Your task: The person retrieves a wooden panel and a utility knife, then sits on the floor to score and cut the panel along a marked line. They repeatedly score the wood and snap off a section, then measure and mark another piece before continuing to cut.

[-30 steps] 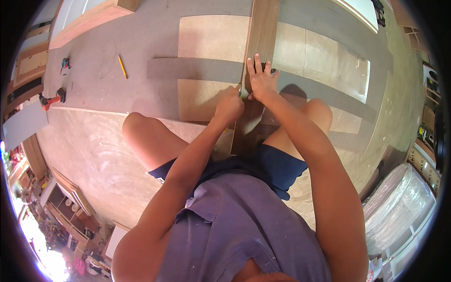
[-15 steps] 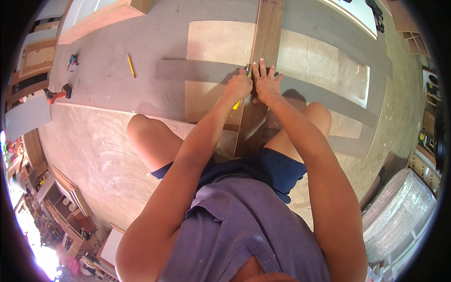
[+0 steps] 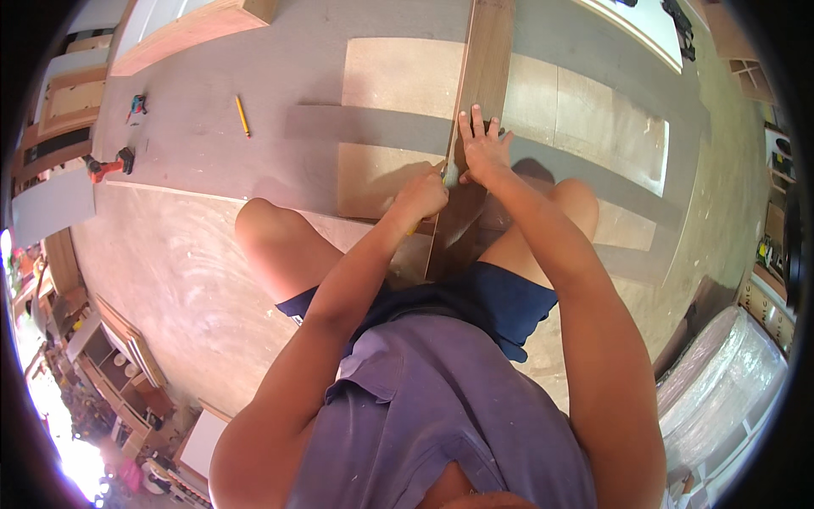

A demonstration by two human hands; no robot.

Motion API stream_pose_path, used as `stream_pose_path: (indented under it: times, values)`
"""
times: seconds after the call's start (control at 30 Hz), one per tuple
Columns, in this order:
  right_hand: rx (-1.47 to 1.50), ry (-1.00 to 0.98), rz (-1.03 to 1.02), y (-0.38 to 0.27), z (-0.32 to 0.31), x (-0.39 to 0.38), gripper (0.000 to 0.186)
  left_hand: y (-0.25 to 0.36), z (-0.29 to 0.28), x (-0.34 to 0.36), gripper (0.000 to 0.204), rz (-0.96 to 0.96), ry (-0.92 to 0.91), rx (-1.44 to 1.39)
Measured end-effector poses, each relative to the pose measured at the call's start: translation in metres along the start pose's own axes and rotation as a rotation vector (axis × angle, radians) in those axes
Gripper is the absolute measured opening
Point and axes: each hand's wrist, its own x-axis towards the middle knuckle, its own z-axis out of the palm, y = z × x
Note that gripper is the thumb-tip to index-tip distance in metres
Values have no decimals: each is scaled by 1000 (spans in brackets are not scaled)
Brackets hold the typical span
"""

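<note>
A long brown wood-grain board (image 3: 489,59) runs away from me between my knees. My left hand (image 3: 424,193) is closed around a yellow-handled cutter, probably a utility knife (image 3: 413,229), at the board's left edge. Most of the handle is hidden by my fingers. A small pale patch shows beside the cutter on the board, too blurred to name. Spread on the board's top, a little farther away, my right hand (image 3: 486,157) presses with fingers stretched out and holds nothing.
Beneath lies a large grey sheet (image 3: 314,76) with pale rectangles. A yellow pencil (image 3: 242,115), an orange-and-black drill (image 3: 108,167) and a small blue tool (image 3: 137,106) lie left. A white panel with wooden edge (image 3: 191,42) stands far left; a plastic-wrapped bundle (image 3: 725,390) sits right.
My left hand has slid toward me along the board's left edge with the cutter. The right hand stays flat on the board in nearly the same place.
</note>
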Motion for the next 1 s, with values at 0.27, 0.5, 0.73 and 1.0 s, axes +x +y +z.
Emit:
stream_pose_path:
  times: [0.27,0.5,0.73,1.0]
  values:
    - [-23,-9,23,-3,-7,1,140,17,-20,63,43,75,375,4]
    - [-40,6,2,0,2,1,136,38,-43,63,45,-6,80,-100]
    - [-48,41,-4,-3,7,3,137,-21,27,17,38,210,304,50]
    - [-48,36,-9,-3,1,1,136,19,-33,45,51,-37,256,-32]
